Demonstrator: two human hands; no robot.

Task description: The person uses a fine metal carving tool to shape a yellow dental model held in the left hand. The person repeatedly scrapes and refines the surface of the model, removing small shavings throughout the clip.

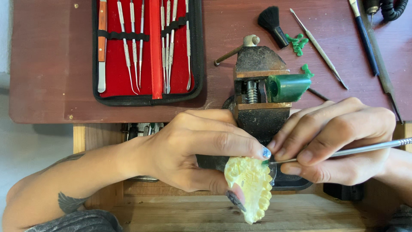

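A: What do we see, from the left side first?

B: The left hand [189,148] is closed around a pale yellow dental cast [251,187], thumb under it and forefinger along its top edge; the cast is in the middle, low, just in front of the dark bench vise [259,92].

A: How will the cast handle?

B: I judge it stiff but brittle, light enough for one hand; the teeth may chip, so better to hold it by the thick base, as is done here.

A: And on the right?

B: The right hand [332,139] is closed like on a pen around a thin metal carving tool [356,150]; its tip touches the top edge of the cast, where there is a bit of green.

A: The surface?

B: A reddish-brown tabletop [51,64] above a pale wooden ledge; on it an open red tool case [148,51], a black brush [273,25], green wax bits [297,43]; a green block [288,87] sits in the vise; of the room little is visible.
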